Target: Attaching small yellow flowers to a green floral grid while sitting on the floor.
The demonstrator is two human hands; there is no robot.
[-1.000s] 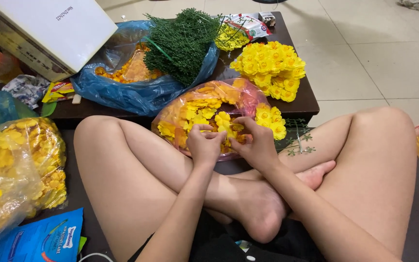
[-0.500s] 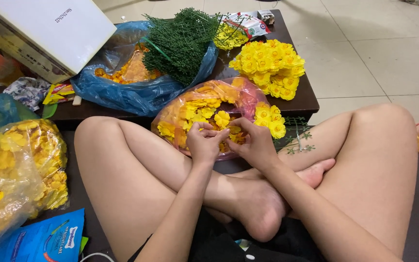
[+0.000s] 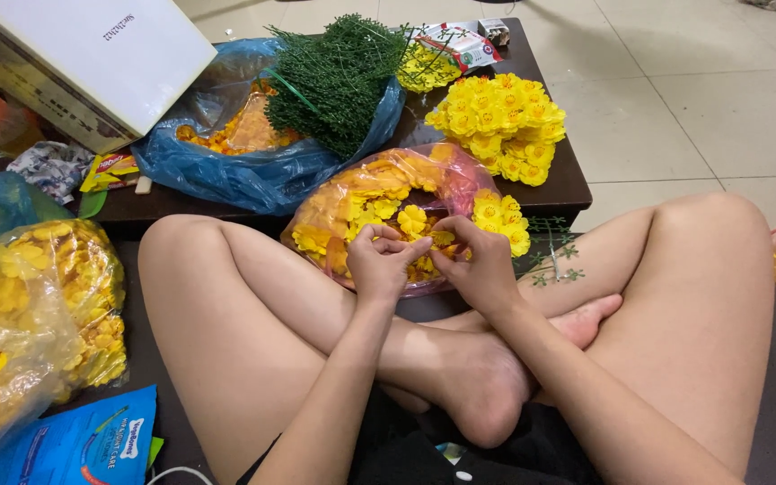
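Both hands meet over the near edge of the pink bag [image 3: 379, 193]: left hand [image 3: 377, 262] and right hand [image 3: 480, 266], fingertips pinched together on a small yellow flower piece [image 3: 417, 254] between them. Bag full of yellow flowers, resting against the desk [image 3: 568, 184] front. Finished yellow blossoms [image 3: 498, 127] heaped far right on desk; green stems [image 3: 339, 76] in blue bag [image 3: 226, 171] far left.
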